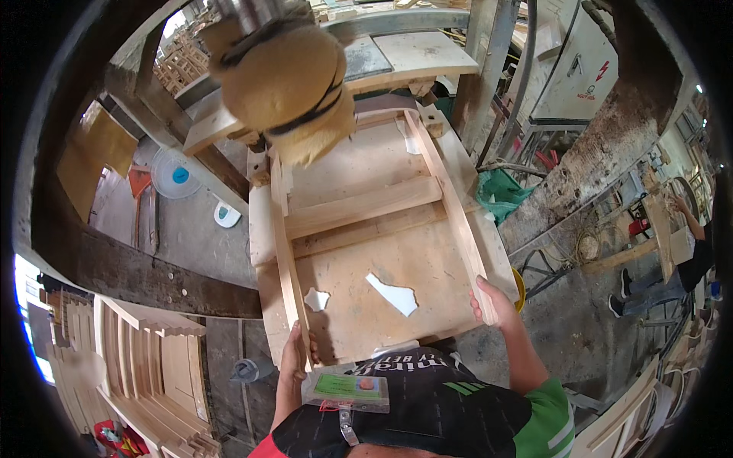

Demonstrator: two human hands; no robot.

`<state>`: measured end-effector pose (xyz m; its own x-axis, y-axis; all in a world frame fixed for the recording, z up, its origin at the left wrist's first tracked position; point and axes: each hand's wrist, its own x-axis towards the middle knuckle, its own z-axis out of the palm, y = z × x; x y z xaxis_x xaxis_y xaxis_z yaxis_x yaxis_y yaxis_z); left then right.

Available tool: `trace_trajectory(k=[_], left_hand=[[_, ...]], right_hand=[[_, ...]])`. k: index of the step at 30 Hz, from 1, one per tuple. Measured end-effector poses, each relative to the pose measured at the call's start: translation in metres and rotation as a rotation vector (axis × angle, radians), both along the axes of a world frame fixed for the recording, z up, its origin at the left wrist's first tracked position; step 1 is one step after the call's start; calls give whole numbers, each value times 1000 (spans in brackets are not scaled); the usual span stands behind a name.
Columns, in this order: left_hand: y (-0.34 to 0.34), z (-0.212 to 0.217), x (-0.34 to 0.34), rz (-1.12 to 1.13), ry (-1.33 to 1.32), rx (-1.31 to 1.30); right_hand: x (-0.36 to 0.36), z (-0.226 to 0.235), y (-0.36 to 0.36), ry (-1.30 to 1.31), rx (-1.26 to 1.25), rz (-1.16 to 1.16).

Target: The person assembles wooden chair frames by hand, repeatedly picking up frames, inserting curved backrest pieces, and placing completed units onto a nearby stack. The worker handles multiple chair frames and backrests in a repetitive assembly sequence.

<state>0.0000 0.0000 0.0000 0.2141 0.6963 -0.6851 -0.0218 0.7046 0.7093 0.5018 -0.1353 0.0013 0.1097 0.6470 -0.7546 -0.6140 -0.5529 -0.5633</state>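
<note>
A light wooden frame (366, 206), with two long side rails and crosspieces between them, lies on a worn plywood work surface (351, 336). The near end of its left rail is in my left hand (294, 353), fingers closed round the wood. My right hand (495, 302) grips the near end of the right rail, thumb on top. Over the far left part of the frame hangs a round tan padded block (286, 80) bound with dark straps, hiding some of the left rail. White torn patches (393, 294) show on the plywood between the rails.
Rusty metal beams (168, 282) stand around the work surface. Stacked wooden frames (156, 366) are at lower left, a standing fan (177, 174) beyond. A green bag (500, 195) hangs at the right, below an electrical cabinet (573, 76). Another person (672, 275) works at far right.
</note>
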Motion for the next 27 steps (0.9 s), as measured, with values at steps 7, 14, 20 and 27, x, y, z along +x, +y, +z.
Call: trace_trajectory(k=[7,14,20,27], left_hand=[[-8,7,-1,16,-24,-15],[-15,9,-6,44,-21,57],[-34,17,-11,52,-13,63],[-60,34,-19,65,31,48]], right_hand=[[-8,3,-3,-37,34,-2],[-14,6,-7,-109,78,25],[-18,7,-28,-114,98,32],[-24,22,-57,-126,68,-1]])
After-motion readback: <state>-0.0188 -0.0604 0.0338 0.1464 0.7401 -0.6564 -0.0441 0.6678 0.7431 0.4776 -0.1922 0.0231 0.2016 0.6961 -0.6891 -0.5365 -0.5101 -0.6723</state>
